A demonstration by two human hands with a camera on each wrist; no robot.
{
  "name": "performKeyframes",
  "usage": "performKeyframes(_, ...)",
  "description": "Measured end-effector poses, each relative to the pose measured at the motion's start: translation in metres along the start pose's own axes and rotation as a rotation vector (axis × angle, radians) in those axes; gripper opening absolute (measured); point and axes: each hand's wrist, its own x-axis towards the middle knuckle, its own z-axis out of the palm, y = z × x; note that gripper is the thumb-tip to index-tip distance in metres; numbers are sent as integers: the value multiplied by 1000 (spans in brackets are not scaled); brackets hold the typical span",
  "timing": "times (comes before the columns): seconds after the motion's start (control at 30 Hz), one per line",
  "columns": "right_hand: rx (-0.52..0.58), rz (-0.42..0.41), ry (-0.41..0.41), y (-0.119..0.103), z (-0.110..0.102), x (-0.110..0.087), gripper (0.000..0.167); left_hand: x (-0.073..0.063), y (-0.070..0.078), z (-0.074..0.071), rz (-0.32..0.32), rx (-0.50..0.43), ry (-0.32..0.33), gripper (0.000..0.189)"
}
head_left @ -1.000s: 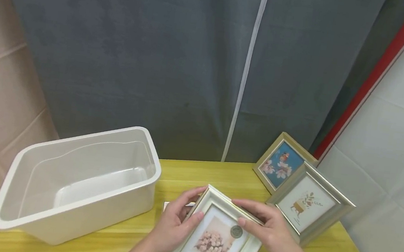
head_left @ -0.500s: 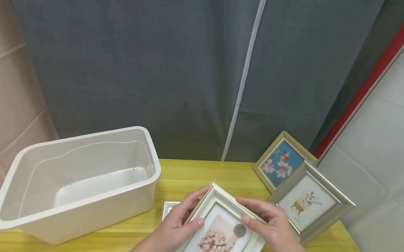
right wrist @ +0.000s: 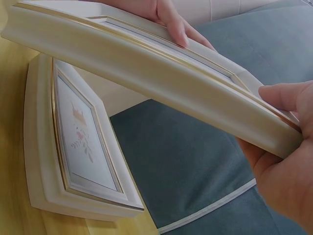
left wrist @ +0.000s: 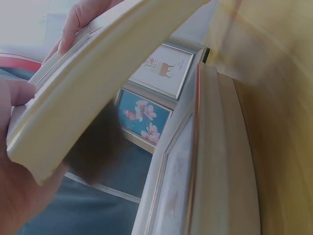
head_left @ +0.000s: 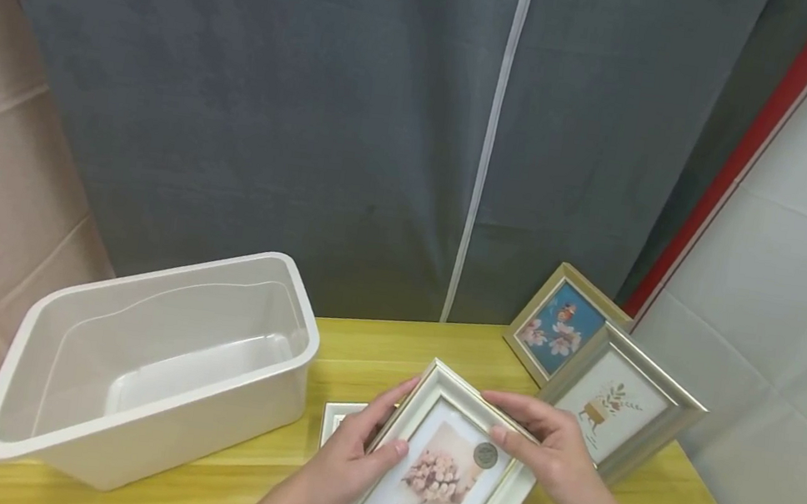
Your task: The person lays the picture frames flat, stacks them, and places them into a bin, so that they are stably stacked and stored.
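Note:
A white picture frame (head_left: 450,489) with gold trim, a pink blossom print and a round grey sticker is held up, tilted, between both hands. My left hand (head_left: 351,460) grips its left edge, thumb on the front and fingers behind. At the upper right edge my right hand (head_left: 549,446) pinches it the same way, the thumb near the sticker. Below it, on the table, lies a second white frame (right wrist: 85,132) with a plant print; in the head view it is mostly hidden behind the left hand and the held frame.
A large white plastic bin (head_left: 155,364) stands at the left on the yellow wood-grain table (head_left: 392,343). To the right, a silver frame (head_left: 626,405) leans in front of a gold frame (head_left: 561,326) with a blue flower picture. A grey curtain (head_left: 276,119) hangs behind.
Both hands have shifted the blossom frame slightly right and up, showing more of the frame beneath at its left. The grip of both hands stays the same.

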Motion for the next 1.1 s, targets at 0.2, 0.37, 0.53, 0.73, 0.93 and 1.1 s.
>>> performKeyframes(0.2,13,-5,29,3,-4,-1,42,-5,-7,-2,-1,13,2,63)
performKeyframes(0.37,40,15,38,4,-6,-2,44,-8,-14,-5,48,-5,-5,62)
performKeyframes(0.53,18,32,90,7,-6,-3,44,-11,-20,-9,57,-32,-7,59)
performKeyframes(0.73,-7,39,162,10,-5,-3,41,-15,-24,-14,48,21,56,54)
performKeyframes(0.93,112,66,196,12,-3,-3,43,-15,-26,-18,9,20,114,48)
performKeyframes(1.1,131,93,246,17,-1,-6,46,-15,-25,-19,-59,59,206,44)
